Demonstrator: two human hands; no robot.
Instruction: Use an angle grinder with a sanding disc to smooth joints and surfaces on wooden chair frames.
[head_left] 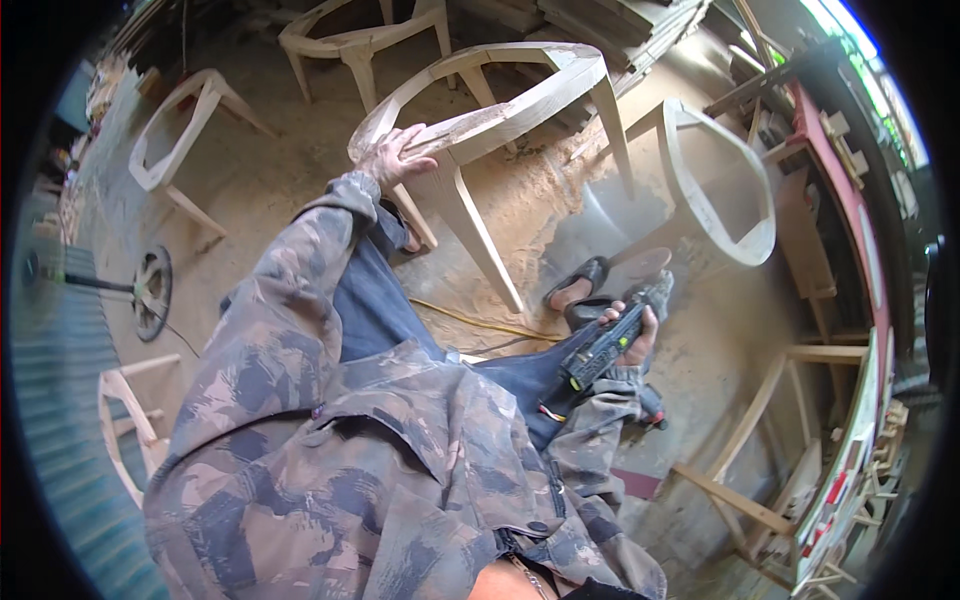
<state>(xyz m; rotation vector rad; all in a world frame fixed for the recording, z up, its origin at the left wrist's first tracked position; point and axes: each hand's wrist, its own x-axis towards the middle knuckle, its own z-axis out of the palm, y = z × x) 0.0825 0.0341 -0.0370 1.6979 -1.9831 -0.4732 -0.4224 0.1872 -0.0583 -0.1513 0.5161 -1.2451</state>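
Note:
A pale wooden chair frame [520,110] with a curved top rail and splayed legs stands in front of me. My left hand [393,160] grips the near left corner of its rail, thumb apart from the fingers. Low at my right side, my right hand [636,338] is wrapped round a dark angle grinder [595,350] with bright green marks. The grinder's head is greyed with dust, and a blurred, brownish disc [640,264] shows at its front end. This disc is apart from the frame that my left hand holds.
Similar wooden frames stand at the far left [185,140], at the back [365,40] and at the right [715,185]. A yellow cord [470,318] crosses the dusty floor by my legs. A fan [150,295] stands left; stacked planks [620,35] lie behind.

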